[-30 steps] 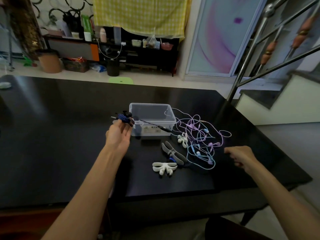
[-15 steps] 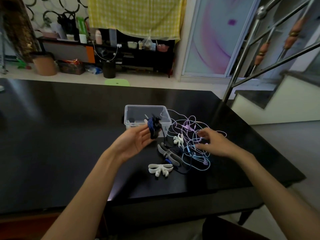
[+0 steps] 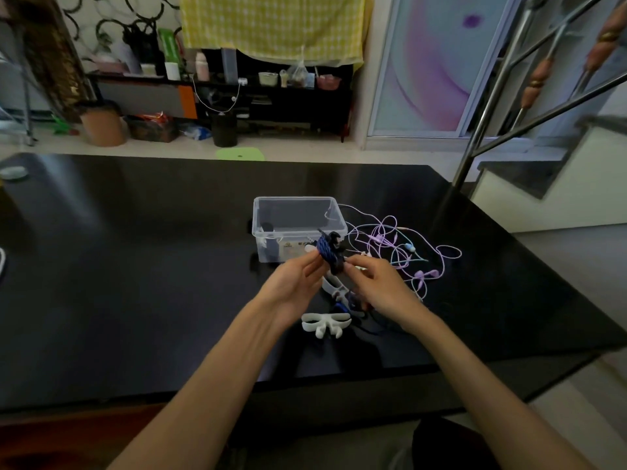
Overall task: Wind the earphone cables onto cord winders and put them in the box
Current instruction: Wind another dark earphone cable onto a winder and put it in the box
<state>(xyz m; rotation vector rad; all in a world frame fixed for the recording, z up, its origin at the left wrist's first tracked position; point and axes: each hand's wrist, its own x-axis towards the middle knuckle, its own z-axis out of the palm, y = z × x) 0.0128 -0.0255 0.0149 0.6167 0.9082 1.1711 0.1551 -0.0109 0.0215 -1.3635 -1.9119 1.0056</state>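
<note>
My left hand (image 3: 294,286) holds a cord winder wrapped in dark blue earphone cable (image 3: 328,251) just in front of the clear plastic box (image 3: 298,228). My right hand (image 3: 376,283) pinches the lower end of the same wound bundle. A white winder (image 3: 325,323) lies on the black table (image 3: 135,266) below my hands, and a second pale winder (image 3: 334,288) is partly hidden between them. A tangle of pink and light blue earphone cables (image 3: 403,252) lies to the right of the box.
The table's front edge runs just below the white winder. A metal stair railing (image 3: 488,120) rises at the right rear corner. A small grey object (image 3: 13,172) sits at the far left. Shelves and clutter stand beyond the table.
My right hand left the tangled cables and came to the wound blue bundle. My left hand carried the bundle from left of the box to its front.
</note>
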